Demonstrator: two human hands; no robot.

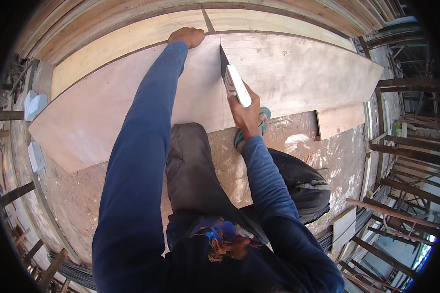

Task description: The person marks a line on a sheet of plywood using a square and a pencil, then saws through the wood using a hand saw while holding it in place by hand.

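Note:
A wide, pale plywood sheet (pixel 303 71) lies across in front of me. At its far edge my left hand (pixel 187 36) is closed, fingers curled over the edge. My right hand (pixel 245 111) grips the white handle of a hand saw (pixel 237 88). The saw's dark blade points away from me and meets the sheet near a straight line running from the far edge to the near one. How deep the blade sits in the wood I cannot tell. My left knee (pixel 188 139) is close against the sheet's near edge.
Beyond the sheet lie a yellowish board (pixel 107 58) and stacked long planks (pixel 132 14). A green sandal (pixel 264 119) on my foot is by the near edge. A plywood offcut (pixel 342 120) rests at right. Pale blocks (pixel 35 156) sit at left; timber poles (pixel 406 154) line the right.

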